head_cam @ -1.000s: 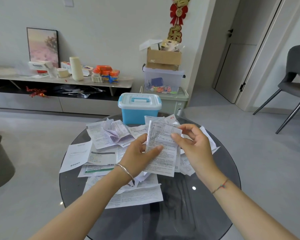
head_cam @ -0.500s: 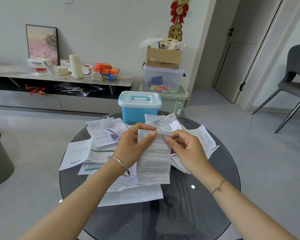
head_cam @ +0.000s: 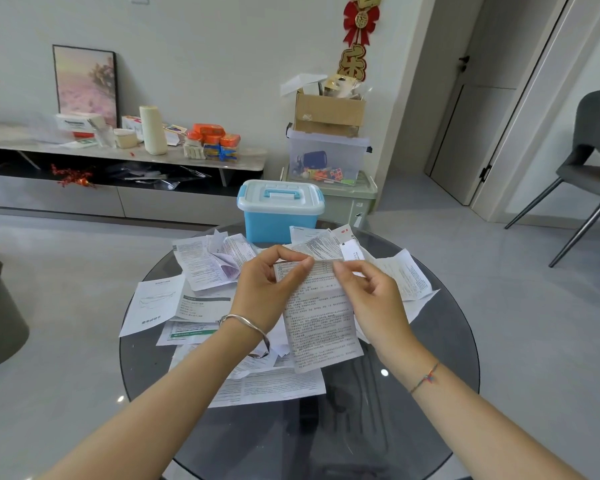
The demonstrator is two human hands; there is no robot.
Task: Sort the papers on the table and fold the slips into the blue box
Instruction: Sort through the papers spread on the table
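Both left hand and right hand pinch slip at top edge; match corners squarely before creasing. Blue box lidded.

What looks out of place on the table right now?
Nothing spilled or damaged. The papers lie in a messy overlapping heap on the table, several creased and askew. The blue box behind them has its lid on. The left hand and right hand pinch the top of one sheet.
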